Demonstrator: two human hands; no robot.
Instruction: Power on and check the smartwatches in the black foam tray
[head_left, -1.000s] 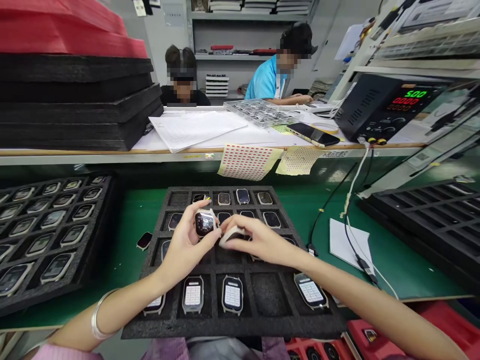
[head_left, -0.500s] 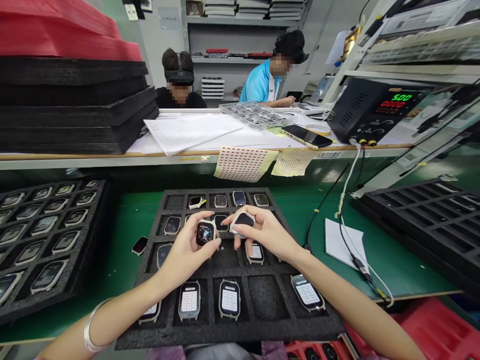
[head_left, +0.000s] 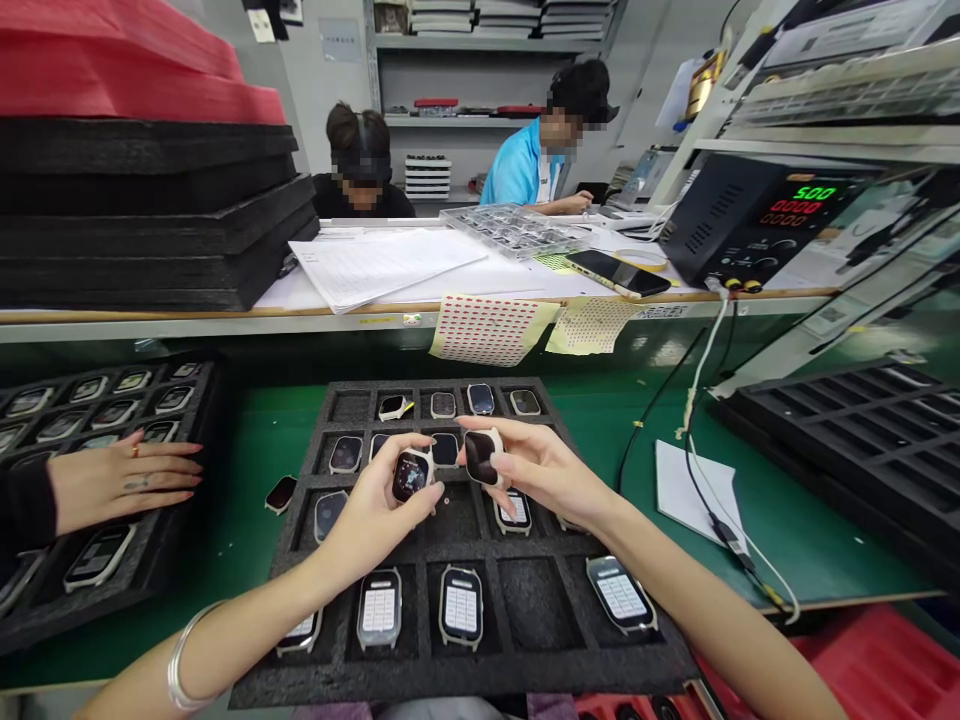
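Note:
My left hand (head_left: 381, 510) is closed around a smartwatch (head_left: 412, 474) without a strap, its dark screen lit with a small picture and facing me. Close by on the right, my right hand (head_left: 540, 462) grips another smartwatch (head_left: 482, 456) by its pale case; its screen looks black. Both are held above a black foam tray (head_left: 534, 590) with square compartments. Several watch bodies lie in it, some with white grid screens, such as the watch (head_left: 460, 603) in the front row. Some compartments hold nothing.
On the left, a co-worker's hand (head_left: 127, 480) rests over a second foam tray (head_left: 169, 545) of watches. A loose watch (head_left: 281, 494) lies on the green mat. Cables (head_left: 701, 480) and white paper (head_left: 694, 490) lie right. A power supply (head_left: 757, 220) stands on the shelf.
The watch in my right hand has turned, so its screen now faces me more and stands more upright. A co-worker's hand has come in over the left tray.

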